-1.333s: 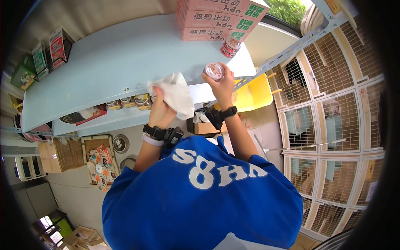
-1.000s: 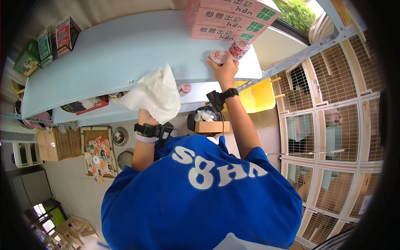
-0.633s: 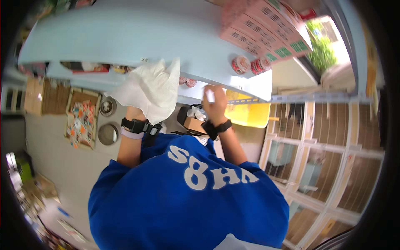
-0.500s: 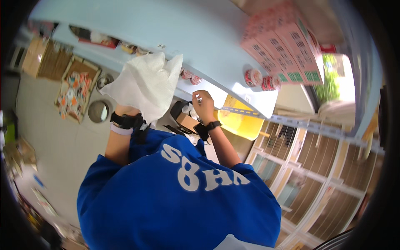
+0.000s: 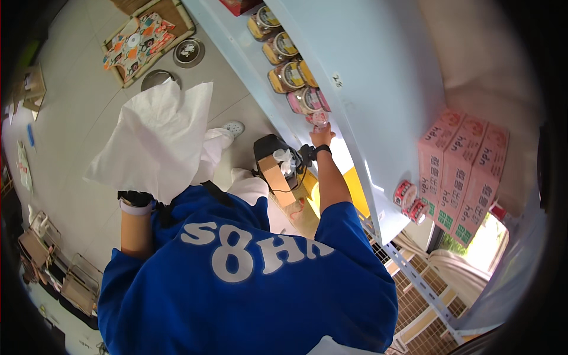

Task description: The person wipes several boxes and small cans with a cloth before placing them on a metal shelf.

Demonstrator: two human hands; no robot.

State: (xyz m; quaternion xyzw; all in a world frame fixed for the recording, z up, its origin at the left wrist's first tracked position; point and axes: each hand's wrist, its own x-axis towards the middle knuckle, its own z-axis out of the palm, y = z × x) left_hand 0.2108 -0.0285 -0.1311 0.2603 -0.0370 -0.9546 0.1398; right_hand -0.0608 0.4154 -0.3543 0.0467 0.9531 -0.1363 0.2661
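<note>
- Currently, the right hand point(image 5: 322, 136) reaches under the front edge of the pale blue upper shelf point(image 5: 378, 89), its fingers at a small pink-and-white can point(image 5: 319, 118). Whether they are closed round it, I cannot tell.
- That can is on the lower shelf point(image 5: 235, 48), beneath the upper shelf, at the near end of a row of jars.
- A light hold round the can's sides seems best, with the wrist low so the black wrist device point(image 5: 307, 155) clears the upper shelf's edge.
- A pink-banded jar point(image 5: 308, 100) is just beside the can, and yellow-banded jars point(image 5: 288, 76) continue the row; careless fingers could nudge them.
- Out in front of the upper shelf, a crumpled white cloth point(image 5: 151, 142) hides the left hand, so its grip cannot be told. Holding the loose cloth well away from the jars looks wise.
- On the upper shelf, near its end, two red cans point(image 5: 405, 193) stand beside stacked pink boxes point(image 5: 461, 171).
- Below that shelf's end is a yellow bin point(image 5: 356, 189); in front, near the person's legs, are a black bag point(image 5: 264, 148) and a cardboard box point(image 5: 271, 173), which limit footing.
</note>
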